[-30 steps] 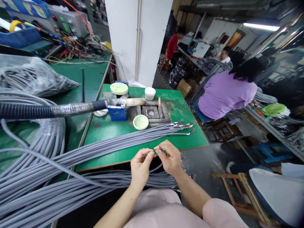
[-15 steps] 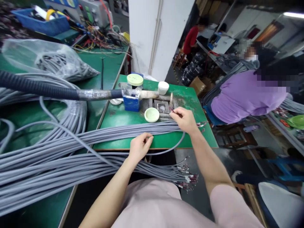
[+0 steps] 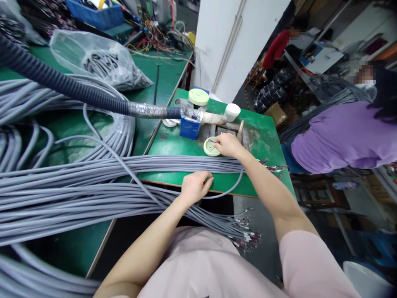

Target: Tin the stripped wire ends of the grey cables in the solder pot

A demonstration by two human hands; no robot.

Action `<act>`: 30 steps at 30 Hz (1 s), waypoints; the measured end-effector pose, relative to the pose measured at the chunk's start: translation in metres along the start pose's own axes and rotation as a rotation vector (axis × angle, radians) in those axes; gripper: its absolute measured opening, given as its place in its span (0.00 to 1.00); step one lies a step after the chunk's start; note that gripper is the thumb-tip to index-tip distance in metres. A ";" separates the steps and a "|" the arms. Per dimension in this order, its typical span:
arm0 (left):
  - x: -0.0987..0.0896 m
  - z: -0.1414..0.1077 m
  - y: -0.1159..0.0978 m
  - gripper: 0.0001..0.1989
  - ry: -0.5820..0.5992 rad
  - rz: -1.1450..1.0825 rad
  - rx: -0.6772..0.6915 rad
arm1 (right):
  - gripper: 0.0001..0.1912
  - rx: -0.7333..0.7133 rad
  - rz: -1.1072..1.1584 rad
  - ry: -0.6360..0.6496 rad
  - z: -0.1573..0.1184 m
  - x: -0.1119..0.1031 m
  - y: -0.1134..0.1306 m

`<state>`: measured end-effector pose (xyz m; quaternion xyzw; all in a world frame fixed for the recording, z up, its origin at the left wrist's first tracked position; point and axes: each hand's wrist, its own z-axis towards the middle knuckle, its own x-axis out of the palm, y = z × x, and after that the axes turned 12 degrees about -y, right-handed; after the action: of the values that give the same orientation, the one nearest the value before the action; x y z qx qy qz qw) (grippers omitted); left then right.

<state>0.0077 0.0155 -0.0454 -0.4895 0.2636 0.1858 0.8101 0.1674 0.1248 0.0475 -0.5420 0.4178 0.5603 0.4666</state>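
Note:
My right hand [image 3: 228, 145] pinches the end of a grey cable [image 3: 237, 182], its thin stripped wires pointing left over a small pale green dish [image 3: 209, 150]. The cable loops down from beneath that hand toward the left. My left hand [image 3: 196, 187] is closed at the table's front edge, and what its fingers hold, if anything, is hidden. Between the hands a bundle of grey cables [image 3: 173, 163] lies across the green table [image 3: 164, 142]. A dark metal block [image 3: 228, 131] sits partly hidden behind my right hand.
A ribbed hose [image 3: 102, 101] crosses from the left to a nozzle by a blue box [image 3: 190, 127]. A white jar [image 3: 232, 112] and a lidded tub [image 3: 199, 97] stand behind. More cables [image 3: 77, 207] cover the left. A person in purple [image 3: 341, 132] sits at right.
My right hand has moved from beside the metal block to the pale green dish, bringing the wire ends over it. The view has shifted, while my left hand remains near the table's front edge.

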 end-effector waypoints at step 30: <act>-0.005 0.014 0.009 0.14 0.101 -0.146 -0.216 | 0.11 0.440 0.097 -0.149 0.007 0.005 -0.101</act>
<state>0.0020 0.0319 -0.0437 -0.6006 0.2463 0.1288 0.7497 0.2647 0.1542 0.0463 -0.3636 0.5198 0.5162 0.5754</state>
